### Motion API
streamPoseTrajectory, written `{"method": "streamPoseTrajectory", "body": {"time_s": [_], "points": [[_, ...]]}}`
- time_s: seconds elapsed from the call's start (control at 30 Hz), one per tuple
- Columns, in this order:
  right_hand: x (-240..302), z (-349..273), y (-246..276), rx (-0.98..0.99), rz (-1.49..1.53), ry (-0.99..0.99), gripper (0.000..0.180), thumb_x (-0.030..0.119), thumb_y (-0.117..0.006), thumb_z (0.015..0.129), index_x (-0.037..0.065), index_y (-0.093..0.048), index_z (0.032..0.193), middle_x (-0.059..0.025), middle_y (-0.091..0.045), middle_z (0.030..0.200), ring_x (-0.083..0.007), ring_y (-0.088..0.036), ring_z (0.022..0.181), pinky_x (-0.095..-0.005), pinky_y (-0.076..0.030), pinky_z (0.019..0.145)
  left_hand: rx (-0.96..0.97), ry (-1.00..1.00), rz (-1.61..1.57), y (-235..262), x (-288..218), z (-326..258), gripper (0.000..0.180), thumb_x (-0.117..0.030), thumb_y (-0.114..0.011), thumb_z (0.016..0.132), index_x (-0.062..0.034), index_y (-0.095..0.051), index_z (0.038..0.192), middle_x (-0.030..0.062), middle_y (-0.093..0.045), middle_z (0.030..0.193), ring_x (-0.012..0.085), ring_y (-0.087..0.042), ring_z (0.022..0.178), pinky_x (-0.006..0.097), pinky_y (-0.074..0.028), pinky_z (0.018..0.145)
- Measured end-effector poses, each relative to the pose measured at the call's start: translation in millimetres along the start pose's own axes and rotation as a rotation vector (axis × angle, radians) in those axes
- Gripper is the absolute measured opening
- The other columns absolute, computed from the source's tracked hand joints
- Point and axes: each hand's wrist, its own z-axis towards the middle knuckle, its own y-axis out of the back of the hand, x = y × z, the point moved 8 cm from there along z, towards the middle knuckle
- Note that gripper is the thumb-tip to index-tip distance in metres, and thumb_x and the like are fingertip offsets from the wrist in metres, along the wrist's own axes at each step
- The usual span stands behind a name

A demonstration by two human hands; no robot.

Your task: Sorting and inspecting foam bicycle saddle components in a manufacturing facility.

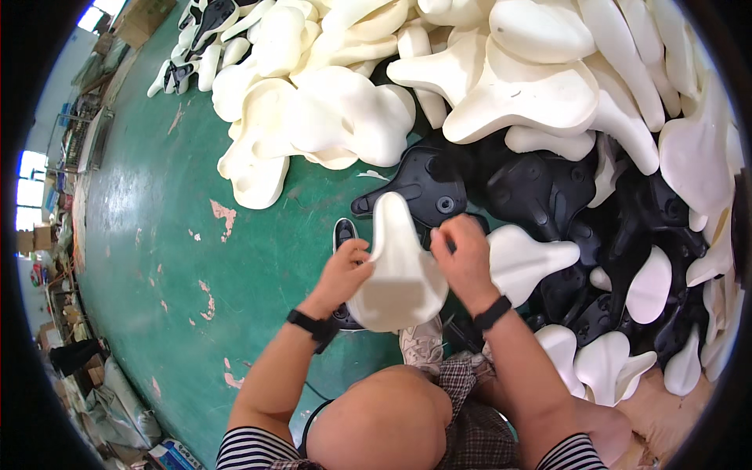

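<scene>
Green-painted floor point(157, 258), scuffed with pale patches, spreads to the left, while white saddle pads point(313, 117) lie heaped at the far side and black saddle bases point(533, 188) crowd the right. Between the two hands sits a white bicycle saddle cushion point(399, 286), its narrow nose pointing far and its broad end near. The left hand point(345, 270) grips its left edge, thumb and fingers together. At its right edge, the right hand point(464, 254) has curled fingers; whether they pinch the cushion I cannot tell.
</scene>
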Motion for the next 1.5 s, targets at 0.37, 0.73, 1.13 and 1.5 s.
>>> {"method": "streamPoseTrajectory", "body": {"time_s": [0.37, 0.73, 1.13, 1.5], "points": [[-102.2, 7.8, -47.4, 0.228, -0.642, 0.122, 0.016, 0.012, -0.06, 0.077, 0.006, -0.065, 0.091, -0.0145, -0.055, 0.114, -0.0359, -0.045, 0.116, -0.0512, -0.032, 0.101, -0.212, 0.224, -0.235, 98.9, 29.2, -52.2, 0.026, -0.011, -0.057, 0.089, 0.0022, -0.061, 0.111, 0.0055, -0.065, 0.1, 0.0119, -0.061, 0.086, 0.025, -0.049, 0.077], [-3.5, -31.8, -44.9, 0.497, -0.273, 0.081, 0.03, 0.031, -0.068, 0.075, 0.006, -0.058, 0.087, -0.0114, -0.056, 0.083, -0.0333, -0.053, 0.087, -0.0454, -0.043, 0.075, -0.168, 0.373, -0.333, 66.5, 39.4, -54.9, 0.05, -0.01, -0.06, 0.086, 0.0006, -0.046, 0.133, 0.0095, -0.062, 0.113, 0.0172, -0.06, 0.1, 0.029, -0.047, 0.087], [-76.5, -22.8, 47.2, 0.093, 0.151, -0.252, 0.015, 0.008, -0.06, 0.089, -0.001, -0.062, 0.1, -0.0118, -0.066, 0.088, -0.0207, -0.064, 0.081, -0.0303, -0.049, 0.073, -0.107, 0.139, -0.374, 61.6, -11.7, -52.6, 0.046, -0.014, -0.054, 0.092, -0.0021, -0.045, 0.135, 0.0084, -0.058, 0.121, 0.0148, -0.056, 0.106, 0.03, -0.044, 0.093], [-21.0, 3.0, 45.2, 0.009, 0.445, -0.172, 0.018, 0.005, -0.061, 0.088, 0.001, -0.065, 0.105, -0.0095, -0.061, 0.105, -0.02, -0.057, 0.097, -0.0284, -0.043, 0.087, 0.143, -0.074, -0.571, -38.5, -109.0, -16.8, 0.048, -0.03, -0.048, 0.098, 0.0017, -0.042, 0.134, 0.0116, -0.057, 0.123, 0.0157, -0.057, 0.109, 0.03, -0.047, 0.095]]}}
